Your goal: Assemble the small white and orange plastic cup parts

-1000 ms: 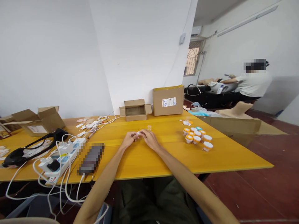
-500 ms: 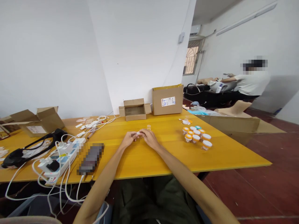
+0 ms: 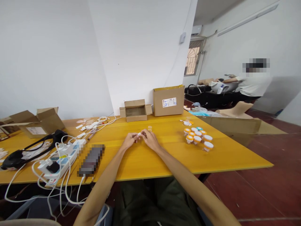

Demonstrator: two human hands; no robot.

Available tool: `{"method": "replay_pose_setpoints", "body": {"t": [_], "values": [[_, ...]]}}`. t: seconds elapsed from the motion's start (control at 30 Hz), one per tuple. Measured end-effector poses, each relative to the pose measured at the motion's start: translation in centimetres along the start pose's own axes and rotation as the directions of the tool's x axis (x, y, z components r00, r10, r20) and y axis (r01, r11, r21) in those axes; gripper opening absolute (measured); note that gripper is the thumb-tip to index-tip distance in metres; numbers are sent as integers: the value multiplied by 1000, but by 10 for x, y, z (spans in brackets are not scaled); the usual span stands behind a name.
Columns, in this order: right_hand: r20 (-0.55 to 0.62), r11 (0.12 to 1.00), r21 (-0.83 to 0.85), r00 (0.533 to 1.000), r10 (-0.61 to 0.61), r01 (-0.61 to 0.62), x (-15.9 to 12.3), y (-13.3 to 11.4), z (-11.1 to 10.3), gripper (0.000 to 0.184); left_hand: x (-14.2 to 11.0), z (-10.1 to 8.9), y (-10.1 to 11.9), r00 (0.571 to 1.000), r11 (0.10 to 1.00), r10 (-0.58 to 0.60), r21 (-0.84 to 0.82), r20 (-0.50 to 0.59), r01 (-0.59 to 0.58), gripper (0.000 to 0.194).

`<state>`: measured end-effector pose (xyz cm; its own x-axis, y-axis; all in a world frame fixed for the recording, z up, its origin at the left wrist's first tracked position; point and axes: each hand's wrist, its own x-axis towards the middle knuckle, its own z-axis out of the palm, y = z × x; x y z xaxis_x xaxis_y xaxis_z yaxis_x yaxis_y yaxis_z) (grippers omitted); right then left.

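Note:
My left hand [image 3: 130, 140] and my right hand [image 3: 149, 139] meet over the middle of the table, both with fingers closed. Between their fingertips is a small white piece with reddish marks [image 3: 139, 134], too small to name more exactly. Just beyond my right hand stands a small clear cup [image 3: 150, 128], partly hidden by the fingers. To the right is a group of several small clear jars with white, orange and teal lids [image 3: 197, 138].
A small open cardboard box [image 3: 136, 117] and a taped box [image 3: 168, 102] stand at the back. Leftward are a power strip with cables [image 3: 68, 160], a blurred phone [image 3: 91, 160], a black headset [image 3: 16, 160] and another open box [image 3: 47, 125]. A person [image 3: 254, 83] sits far right.
My right fingers have shifted slightly, and the white piece between my fingertips shows more of its face. Both arms stay in place. The person at far right has moved slightly.

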<state>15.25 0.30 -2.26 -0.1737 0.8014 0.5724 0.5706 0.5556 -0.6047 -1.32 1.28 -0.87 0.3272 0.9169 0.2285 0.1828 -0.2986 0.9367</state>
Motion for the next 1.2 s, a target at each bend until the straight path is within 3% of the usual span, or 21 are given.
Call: {"method": "replay_pose_setpoints", "body": {"t": [0.33,0.77,1.1,1.2], "values": [[-19,998,-53,999,38,-39,0,0,3,18,2,-1,-4,1000,1000,-2,-2,13,2,31],[-9,979,202,1000,-25,26,4,4,2,10,-2,0,-1,999,998,32,45,25,-33,33],[-30,965,261,1000,-10,18,5,0,-3,10,-2,5,0,997,995,76,63,-8,-76,27],[-83,966,257,996,39,-17,9,3,-9,11,-1,8,-2,992,988,119,103,-44,-114,25]]}}
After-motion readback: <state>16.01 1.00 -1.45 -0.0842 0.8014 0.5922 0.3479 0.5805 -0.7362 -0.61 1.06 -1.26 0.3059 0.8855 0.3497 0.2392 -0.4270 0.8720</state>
